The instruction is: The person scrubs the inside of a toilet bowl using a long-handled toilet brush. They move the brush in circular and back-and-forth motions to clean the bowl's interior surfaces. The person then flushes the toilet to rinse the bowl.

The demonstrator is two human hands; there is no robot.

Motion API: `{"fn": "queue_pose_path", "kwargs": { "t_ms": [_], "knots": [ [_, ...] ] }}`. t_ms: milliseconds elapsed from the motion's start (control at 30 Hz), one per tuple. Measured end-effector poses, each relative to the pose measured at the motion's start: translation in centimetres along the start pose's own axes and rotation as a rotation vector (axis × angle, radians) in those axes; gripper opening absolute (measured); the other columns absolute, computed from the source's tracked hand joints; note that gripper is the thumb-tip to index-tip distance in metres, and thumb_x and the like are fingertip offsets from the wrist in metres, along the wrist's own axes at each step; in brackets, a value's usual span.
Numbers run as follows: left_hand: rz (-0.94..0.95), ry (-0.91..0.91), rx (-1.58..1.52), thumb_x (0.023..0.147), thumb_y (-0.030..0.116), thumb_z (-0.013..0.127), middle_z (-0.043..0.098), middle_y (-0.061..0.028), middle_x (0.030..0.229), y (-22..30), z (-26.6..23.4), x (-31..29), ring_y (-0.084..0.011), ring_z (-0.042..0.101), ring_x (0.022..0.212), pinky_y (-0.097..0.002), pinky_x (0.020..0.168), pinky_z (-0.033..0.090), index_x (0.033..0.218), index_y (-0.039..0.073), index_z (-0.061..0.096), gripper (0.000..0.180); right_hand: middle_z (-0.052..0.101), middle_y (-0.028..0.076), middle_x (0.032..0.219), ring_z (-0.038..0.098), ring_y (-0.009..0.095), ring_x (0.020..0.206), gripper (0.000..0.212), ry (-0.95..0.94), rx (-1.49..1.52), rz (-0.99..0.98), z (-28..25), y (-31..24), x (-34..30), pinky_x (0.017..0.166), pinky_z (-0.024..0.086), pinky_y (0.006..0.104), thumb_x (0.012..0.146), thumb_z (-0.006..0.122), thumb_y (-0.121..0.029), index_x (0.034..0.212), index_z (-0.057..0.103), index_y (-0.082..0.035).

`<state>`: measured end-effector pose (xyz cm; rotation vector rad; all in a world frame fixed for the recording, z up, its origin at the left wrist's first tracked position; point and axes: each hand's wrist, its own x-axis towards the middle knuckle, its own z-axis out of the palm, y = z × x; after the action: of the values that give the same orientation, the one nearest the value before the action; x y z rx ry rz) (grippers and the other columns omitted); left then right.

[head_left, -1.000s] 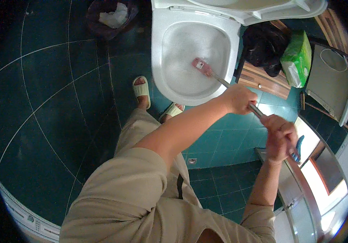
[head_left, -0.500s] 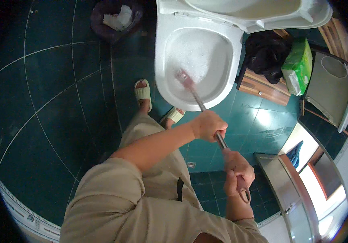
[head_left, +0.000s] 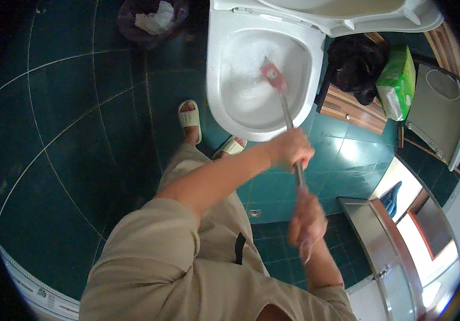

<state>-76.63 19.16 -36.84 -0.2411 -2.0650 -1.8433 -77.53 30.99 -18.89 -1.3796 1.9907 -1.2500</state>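
Observation:
A toilet brush (head_left: 287, 111) with a pink head and a metal rod reaches into the white toilet bowl (head_left: 230, 101). Its head lies over the inner bowl, right of the middle, where wet suds show. My left hand (head_left: 292, 148) is wrapped round the rod just past the bowl's front rim. Lower down, my right hand (head_left: 308, 218) grips the pink handle end, slightly smeared by motion. A hanging loop pokes out below that fist. The toilet seat and lid (head_left: 347, 12) stand raised at the back.
A dark waste bin (head_left: 128, 24) with crumpled tissue stands at the far left. On the right are a wooden cabinet (head_left: 342, 109), a black bag (head_left: 355, 64) and a green tissue pack (head_left: 401, 85). My slippered feet (head_left: 189, 120) rest on dark green tiles.
The brush head has moved from the bowl's front left toward its back right. Both hands shifted with it, the right one upward and slightly left, and the rod stands steeper.

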Motion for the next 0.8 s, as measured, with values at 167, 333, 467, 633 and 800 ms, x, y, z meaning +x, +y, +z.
{"fn": "queue_pose_path", "kwargs": {
  "t_ms": [167, 333, 467, 633, 800],
  "knots": [
    [-0.072, -0.131, -0.1, 0.059, 0.017, 0.067, 0.051, 0.0027, 0.057, 5.5, 1.0, -4.5, -0.0226, 0.053, 0.061, -0.0355, 0.062, 0.037, 0.058, 0.019, 0.049, 0.018, 0.058, 0.014, 0.071, 0.058, 0.031, 0.064, 0.015, 0.054, 0.174, 0.244, 1.1, -6.1, -2.9, 0.07, 0.051, 0.0473, 0.071, 0.054, 0.008, 0.074, 0.046, -0.004],
    [0.033, -0.342, 0.031, 0.06, 0.019, 0.068, 0.052, 0.0025, 0.059, -1.5, -2.2, -4.6, -0.0227, 0.054, 0.063, -0.0349, 0.067, 0.038, 0.06, 0.018, 0.052, 0.016, 0.058, 0.016, 0.078, 0.059, 0.033, 0.069, 0.017, 0.152, 0.041, 0.006, 7.4, 0.0, -3.9, 0.074, 0.05, 0.0511, 0.07, 0.056, 0.01, 0.079, 0.049, -0.003],
    [0.076, -0.501, 0.259, 0.064, 0.022, 0.068, 0.054, 0.001, 0.063, -2.3, -3.7, -4.9, -0.022, 0.054, 0.068, -0.0351, 0.072, 0.038, 0.062, 0.017, 0.055, 0.014, 0.054, 0.012, 0.074, 0.054, 0.033, 0.066, 0.019, 0.059, 0.053, 0.005, 9.3, 1.5, -4.7, 0.078, 0.05, 0.0521, 0.07, 0.055, 0.008, 0.079, 0.046, -0.006],
    [0.141, -0.567, 0.134, 0.071, 0.028, 0.064, 0.055, 0.0002, 0.067, 4.1, 0.5, -7.7, -0.0204, 0.056, 0.073, -0.0359, 0.076, 0.039, 0.065, 0.016, 0.058, 0.015, 0.054, 0.011, 0.074, 0.056, 0.031, 0.067, 0.023, -0.09, 0.085, 0.009, 7.0, -4.4, -9.3, 0.078, 0.05, 0.0521, 0.067, 0.058, 0.009, 0.078, 0.046, -0.008],
    [0.12, -0.908, 0.601, 0.069, 0.023, 0.065, 0.062, -0.0001, 0.064, -0.8, -3.0, -3.1, -0.0206, 0.062, 0.073, -0.0347, 0.07, 0.042, 0.067, 0.016, 0.065, 0.008, 0.056, 0.008, 0.079, 0.059, 0.029, 0.075, 0.023, -0.01, -0.131, -0.087, 9.7, 2.6, -8.0, 0.081, 0.05, 0.0478, 0.065, 0.07, -0.003, 0.082, 0.056, -0.009]
  ]
}}
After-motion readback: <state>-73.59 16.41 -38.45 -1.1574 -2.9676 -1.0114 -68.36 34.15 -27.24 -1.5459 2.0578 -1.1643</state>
